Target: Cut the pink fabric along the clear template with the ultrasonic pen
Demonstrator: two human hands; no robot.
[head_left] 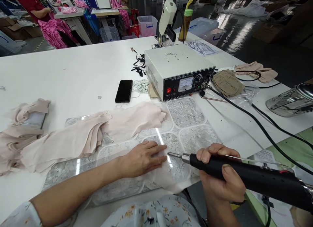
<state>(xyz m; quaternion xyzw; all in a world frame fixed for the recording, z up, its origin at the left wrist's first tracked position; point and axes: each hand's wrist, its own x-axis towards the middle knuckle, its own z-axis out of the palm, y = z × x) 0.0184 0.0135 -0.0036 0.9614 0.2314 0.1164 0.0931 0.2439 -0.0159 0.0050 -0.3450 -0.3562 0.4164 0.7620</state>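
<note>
At white table (pixel 85 69) above shiny floor (pixel 238 38), flat left hand (pixel 144 158) touches cloth (pixel 166 179), right hand (pixel 221 184) grips tool (pixel 259 176).

Layered pale-pink cloth pieces (pixel 133 122), a boxy white metal control unit (pixel 177 70) and bright-pink ruffled fabric (pixel 54 33) mark a garment workshop.
</note>
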